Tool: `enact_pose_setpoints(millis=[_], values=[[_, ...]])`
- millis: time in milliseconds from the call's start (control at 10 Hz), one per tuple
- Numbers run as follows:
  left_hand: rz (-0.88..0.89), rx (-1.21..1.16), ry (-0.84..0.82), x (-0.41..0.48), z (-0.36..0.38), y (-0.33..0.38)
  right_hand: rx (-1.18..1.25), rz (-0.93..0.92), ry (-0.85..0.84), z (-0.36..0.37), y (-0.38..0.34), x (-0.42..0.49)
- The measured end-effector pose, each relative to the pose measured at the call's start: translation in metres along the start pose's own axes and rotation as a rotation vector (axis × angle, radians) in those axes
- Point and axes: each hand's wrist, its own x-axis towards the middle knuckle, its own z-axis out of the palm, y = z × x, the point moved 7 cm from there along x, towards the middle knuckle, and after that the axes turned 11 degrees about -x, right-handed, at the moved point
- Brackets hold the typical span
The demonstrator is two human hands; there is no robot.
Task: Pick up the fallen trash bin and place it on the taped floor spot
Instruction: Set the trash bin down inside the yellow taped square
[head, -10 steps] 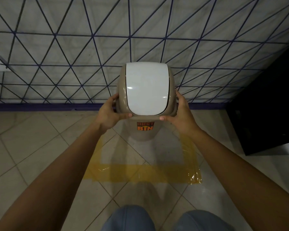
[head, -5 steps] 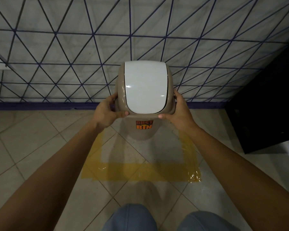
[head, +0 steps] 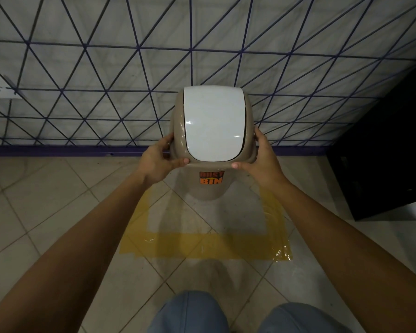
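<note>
A beige trash bin (head: 210,186) with a white swing lid (head: 214,123) and an orange "DUST BIN" sticker stands upright inside the far half of a square of yellow tape (head: 202,246) on the tiled floor. My left hand (head: 157,162) grips the lid rim on the left side, thumb along the front edge. My right hand (head: 262,162) grips the rim on the right side in the same way. The bin's base hides the far side of the tape square. Whether the base rests on the floor I cannot tell.
A wall with a dark triangular grid pattern (head: 106,80) rises just behind the bin, with a purple skirting strip at its foot. A black cabinet (head: 389,152) stands at the right. My knees in blue jeans (head: 190,313) show at the bottom edge.
The bin and both hands sit slightly higher in view than a second ago. The grip on the rim is the same.
</note>
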Motion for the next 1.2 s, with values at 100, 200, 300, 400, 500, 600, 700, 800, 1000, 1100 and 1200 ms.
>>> enact_pose_setpoints(millis=[100,200,300,400,500,600,700,800,1000,1100,1200], values=[[0.033,0.083,0.042,-0.003,0.001,0.003,-0.069,-0.030,0.032,-0.003,-0.006,-0.003],[0.194,0.266,0.187,-0.015,0.000,0.015,-0.177,-0.066,0.077,-0.006,-0.011,-0.006],[0.354,0.288,0.216,-0.027,0.009,0.023,-0.221,-0.089,0.081,-0.003,-0.017,-0.008],[0.378,0.264,0.210,-0.030,0.014,0.024,-0.222,-0.089,0.082,0.000,-0.018,-0.008],[0.377,0.274,0.220,-0.031,0.016,0.025,-0.219,-0.091,0.079,0.001,-0.017,-0.007],[0.379,0.281,0.223,-0.031,0.017,0.026,-0.207,-0.079,0.081,0.002,-0.017,-0.007],[0.364,0.267,0.221,-0.031,0.017,0.025,-0.202,-0.069,0.078,0.002,-0.016,-0.006],[0.349,0.253,0.213,-0.032,0.017,0.027,-0.199,-0.067,0.071,0.003,-0.016,-0.006],[0.355,0.258,0.220,-0.037,0.019,0.032,-0.237,-0.064,0.098,-0.001,-0.020,-0.009],[0.399,0.262,0.253,-0.044,0.020,0.034,-0.230,-0.065,0.137,-0.008,-0.021,-0.014],[0.397,0.288,0.265,-0.053,0.027,0.037,-0.270,-0.058,0.149,-0.016,-0.025,-0.021]])
